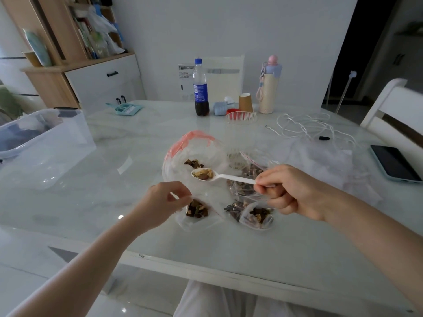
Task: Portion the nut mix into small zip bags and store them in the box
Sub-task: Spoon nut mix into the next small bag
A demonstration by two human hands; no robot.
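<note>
White plastic spoon: pinched by its handle end in the right hand, bowl loaded with mixed nuts and held above the table, between the large bag and the small one. Small clear zip bag, part-filled with dark nut mix: pinched at its upper edge by thumb and fingers of the left hand, resting on the table just near of the spoon bowl. Large clear zip bag with pink seal strip: mouth open, some nut mix inside, just beyond the spoon. Filled small clear bag: lying below the right hand, nuts inside. Further clear bag of nuts with red seal line: behind the spoon handle, partly hidden. Clear plastic storage box: far left on the table, well apart from both hands; contents dark, unclear. Glossy white marble-look table: also bears a cola bottle, brown paper cup, pastel flask, white cables and a dark phone at right. Wooden shelf unit stands far left against the wall.
</note>
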